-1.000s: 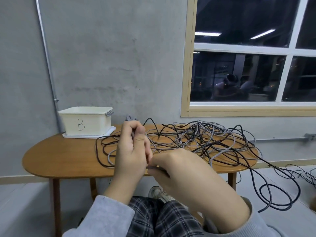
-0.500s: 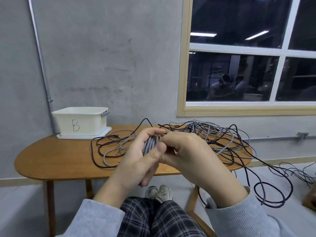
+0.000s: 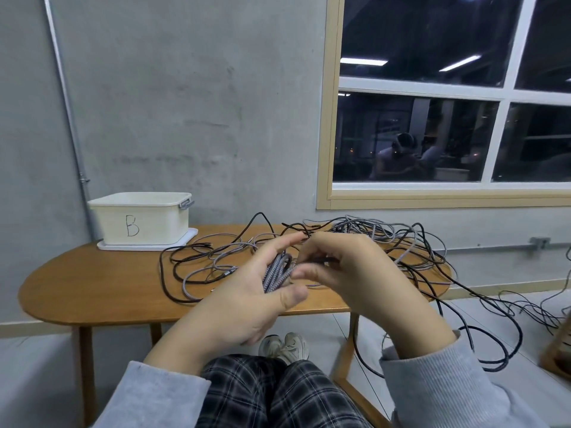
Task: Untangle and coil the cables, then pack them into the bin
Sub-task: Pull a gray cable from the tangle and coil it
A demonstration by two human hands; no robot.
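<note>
My left hand (image 3: 247,301) holds a small coil of grey braided cable (image 3: 276,273) across its palm, thumb under it and fingers loosely spread. My right hand (image 3: 349,273) pinches a strand of the same cable right beside the coil. Behind my hands a tangle of black and grey cables (image 3: 386,242) lies across the wooden table (image 3: 92,291). A cream bin marked "B" (image 3: 140,219) stands on a white lid at the table's back left, well left of my hands.
Black cable loops (image 3: 491,344) hang off the table's right end onto the floor, with more cables (image 3: 531,307) further right. A wooden piece (image 3: 556,353) shows at the right edge. My shoes (image 3: 284,347) rest under the table. Wall and window stand close behind.
Both hands have come together in front of the table. My left hand turned palm up, showing the grey coil, and its fingers have loosened. My right hand moved onto the strand beside it.
</note>
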